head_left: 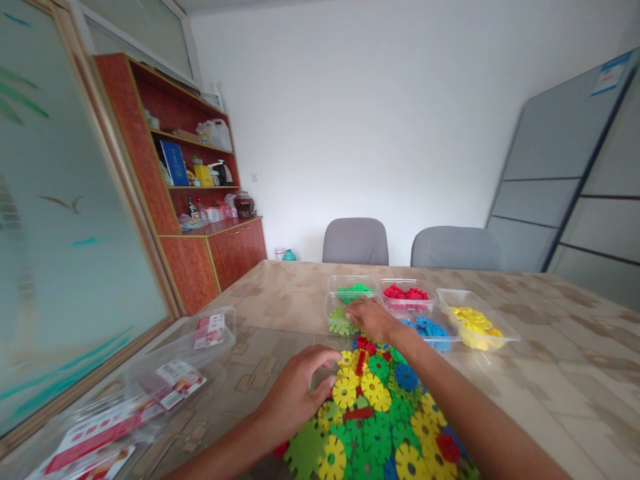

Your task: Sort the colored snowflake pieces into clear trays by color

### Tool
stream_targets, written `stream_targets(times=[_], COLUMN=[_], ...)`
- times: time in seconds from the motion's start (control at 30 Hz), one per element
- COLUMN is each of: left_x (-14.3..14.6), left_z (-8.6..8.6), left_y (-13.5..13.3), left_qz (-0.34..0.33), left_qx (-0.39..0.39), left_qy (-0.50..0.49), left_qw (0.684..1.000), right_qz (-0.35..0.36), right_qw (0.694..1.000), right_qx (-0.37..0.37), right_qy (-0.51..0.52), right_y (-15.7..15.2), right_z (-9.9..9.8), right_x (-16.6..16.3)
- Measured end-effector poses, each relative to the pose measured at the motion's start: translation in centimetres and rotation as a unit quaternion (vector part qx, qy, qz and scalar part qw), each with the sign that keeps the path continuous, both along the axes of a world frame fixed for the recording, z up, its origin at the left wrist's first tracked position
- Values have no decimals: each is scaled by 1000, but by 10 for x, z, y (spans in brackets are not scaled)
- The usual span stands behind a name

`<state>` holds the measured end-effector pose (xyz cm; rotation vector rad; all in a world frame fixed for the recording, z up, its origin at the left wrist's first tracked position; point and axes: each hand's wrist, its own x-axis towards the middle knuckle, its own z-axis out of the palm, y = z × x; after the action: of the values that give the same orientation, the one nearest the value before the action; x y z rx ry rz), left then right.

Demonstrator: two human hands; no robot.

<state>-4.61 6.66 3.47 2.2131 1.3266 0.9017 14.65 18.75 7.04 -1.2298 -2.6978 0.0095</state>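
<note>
My right hand [373, 318] reaches over the pile to a clear plastic container of light green notched discs [341, 323]. Its fingers are bent together at the discs; what they hold, if anything, is hidden. My left hand [305, 380] curves at the left edge of the pile, thumb and fingers apart, with nothing visibly held. Closest to it are yellow notched discs [345, 392]. The mixed pile also has green discs [376, 437], a blue disc [405, 377] and red connector strips [359, 413]. My right forearm covers part of the pile.
Clear containers hold green pieces [355, 291], red pieces [406, 293], blue discs [429, 329] and yellow pieces [475, 323]. Clear packaging with labels [175, 383] lies along the table's left side. Two grey chairs [355, 241] stand beyond the table [560, 333].
</note>
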Motion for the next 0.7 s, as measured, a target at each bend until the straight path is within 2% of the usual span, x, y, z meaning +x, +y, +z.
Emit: stream_targets(times=[0.3, 0.43, 0.57, 0.7], left_x=[-1, -5, -8, -15], left_z=[-1, -4, -4, 9], left_y=[1, 3, 6, 6], left_qz=[4, 5, 2, -23], left_qx=[1, 11, 11, 15], left_qy=[-1, 6, 23, 75], left_qw=[1000, 1000, 1000, 997], right_qz=[11, 27, 33, 45], right_qw=[997, 992, 985, 984], right_qx=[-13, -14, -17, -59], right_qy=[70, 121, 167, 162], right_y=[9, 4, -23, -80], right_z=[-2, 5, 19, 25], right_x=[10, 20, 40, 72])
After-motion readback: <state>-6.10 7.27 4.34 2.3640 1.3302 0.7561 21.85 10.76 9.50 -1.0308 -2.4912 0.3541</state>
